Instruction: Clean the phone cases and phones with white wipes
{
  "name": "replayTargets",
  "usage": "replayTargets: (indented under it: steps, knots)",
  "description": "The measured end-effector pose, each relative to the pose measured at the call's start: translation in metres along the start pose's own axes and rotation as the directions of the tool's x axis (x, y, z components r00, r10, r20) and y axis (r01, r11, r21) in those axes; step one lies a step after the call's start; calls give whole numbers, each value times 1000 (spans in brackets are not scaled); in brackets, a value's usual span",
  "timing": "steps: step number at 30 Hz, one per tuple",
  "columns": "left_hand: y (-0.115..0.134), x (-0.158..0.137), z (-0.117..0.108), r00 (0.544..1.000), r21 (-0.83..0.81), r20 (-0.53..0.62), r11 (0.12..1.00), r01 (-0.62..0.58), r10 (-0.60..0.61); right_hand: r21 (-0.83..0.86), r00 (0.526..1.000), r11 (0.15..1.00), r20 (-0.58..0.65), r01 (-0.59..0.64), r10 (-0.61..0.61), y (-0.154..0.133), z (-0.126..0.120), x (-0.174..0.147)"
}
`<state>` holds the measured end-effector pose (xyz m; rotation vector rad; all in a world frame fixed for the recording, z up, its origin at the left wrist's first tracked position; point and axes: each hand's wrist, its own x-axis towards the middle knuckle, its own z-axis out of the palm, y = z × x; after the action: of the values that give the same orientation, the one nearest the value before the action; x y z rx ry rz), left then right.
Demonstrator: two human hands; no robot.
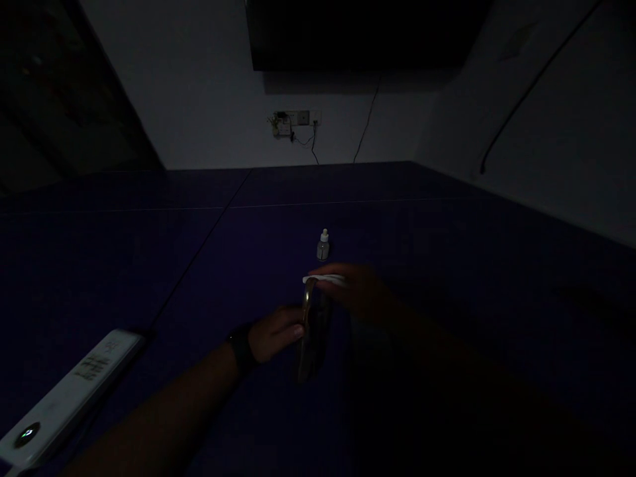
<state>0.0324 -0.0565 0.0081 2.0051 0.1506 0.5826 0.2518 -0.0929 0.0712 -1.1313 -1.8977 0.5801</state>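
Observation:
My left hand (277, 333), with a dark band on its wrist, is closed on a slim, phone-shaped slab (307, 311). The slab stands upright, nearly edge-on to me, with a shiny rim; its faces are too dark to make out. At its top end, my right hand (355, 286) pinches a folded white tissue (324, 279), which touches the slab's upper edge. Just beyond both hands a small clear bottle (322, 249) with a white cap stands upright on the purple floor (238, 265).
A long white device (74, 394) with a lit round display lies at the lower left. Sockets with cords (298, 120) are on the far wall, under a large black screen (368, 36). A dark cable (536, 83) hangs along the right wall. The room is very dim.

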Motion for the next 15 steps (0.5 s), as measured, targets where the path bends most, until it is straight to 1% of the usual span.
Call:
replayTargets:
  steps: [2, 5, 7, 10, 12, 15]
  knots:
    - [-3, 1, -1, 999, 111, -42, 993, 30, -25, -45, 998, 997, 3, -57, 58, 7, 4, 3]
    - [-7, 1, -5, 992, 277, -121, 958, 73, -40, -160, 994, 981, -14, -113, 112, 21, 13, 8]
    - [-10, 0, -9, 983, 357, -179, 929, 95, -32, -215, 992, 968, -28, -126, 123, 32, 21, 10]
    - [-14, -2, -16, 970, 465, -241, 875, 134, -21, -243, 992, 962, -5, -124, 127, 45, 35, 11]
    - [-17, -3, -20, 973, 518, -231, 844, 138, -17, -249, 989, 959, 21, -136, 146, 49, 43, 11]
    - [-21, -5, -27, 986, 538, -168, 838, 98, -8, -248, 985, 957, 45, -150, 166, 50, 47, 10]
